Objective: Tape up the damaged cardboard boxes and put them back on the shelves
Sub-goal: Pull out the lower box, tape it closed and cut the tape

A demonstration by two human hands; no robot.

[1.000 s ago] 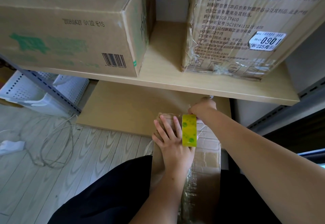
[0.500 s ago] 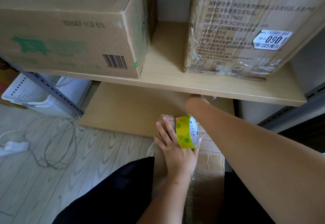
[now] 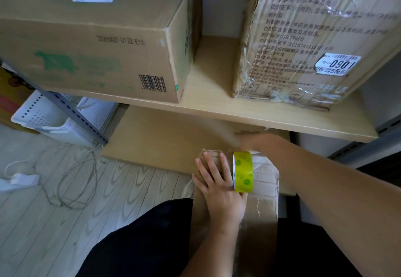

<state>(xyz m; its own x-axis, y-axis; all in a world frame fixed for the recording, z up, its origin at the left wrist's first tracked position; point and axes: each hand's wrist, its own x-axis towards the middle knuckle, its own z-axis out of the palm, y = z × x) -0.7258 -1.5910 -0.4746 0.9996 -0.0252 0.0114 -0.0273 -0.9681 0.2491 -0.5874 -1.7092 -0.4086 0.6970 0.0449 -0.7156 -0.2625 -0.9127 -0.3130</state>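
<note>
A worn cardboard box [image 3: 265, 192] with clear tape on its top lies on my lap, its far end pointing at the shelves. My left hand [image 3: 219, 189] rests on the box top with its fingers straight. A yellow-green tape roll [image 3: 243, 171] stands on edge at that hand's thumb side; the thumb is hidden behind it. My right hand [image 3: 251, 142] reaches past the roll to the box's far end. It is blurred and its fingers are hidden.
The wooden shelf [image 3: 217, 111] carries a brown box with a barcode [image 3: 97, 48] at left and a plastic-wrapped box [image 3: 303, 48] at right, with a gap between them. A lower board [image 3: 162, 137] lies beneath. White baskets [image 3: 43, 116], a cable [image 3: 71, 179] and a plug [image 3: 19, 180] are on the floor.
The tape roll turned sideways half a second ago and now stands edge-on again. My right hand stays at the box's far end, under the shelf edge.
</note>
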